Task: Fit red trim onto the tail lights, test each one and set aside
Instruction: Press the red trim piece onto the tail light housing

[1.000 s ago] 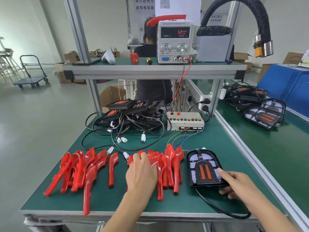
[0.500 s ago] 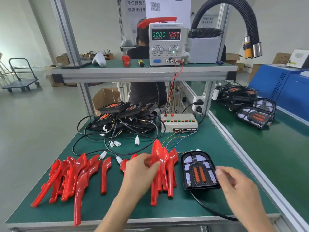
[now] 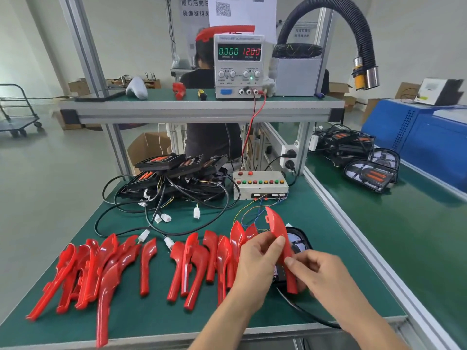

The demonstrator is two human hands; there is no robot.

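A red trim piece (image 3: 276, 231) is lifted off the green mat, upright and tilted. My left hand (image 3: 257, 258) pinches its middle with thumb and fingers. My right hand (image 3: 318, 271) holds its lower end from the right. Behind both hands lies a black tail light (image 3: 299, 239) with a black cable, mostly hidden. More red trim pieces (image 3: 202, 261) lie in a row left of my hands, and another bunch (image 3: 96, 269) lies further left. A heap of wired tail lights (image 3: 174, 173) sits at the back of the mat.
A test box with coloured buttons (image 3: 260, 184) stands behind the tail light. The power supply (image 3: 238, 64) on the upper shelf reads 0.000 and 12.00. Finished tail lights (image 3: 371, 173) lie on the right-hand bench. White connectors (image 3: 197, 213) and cables cross the mat. A person sits behind the bench.
My left hand lifted one red trim piece from the row and carried it right, over the tail light. My right hand left the tail light's edge and took the trim's lower end.
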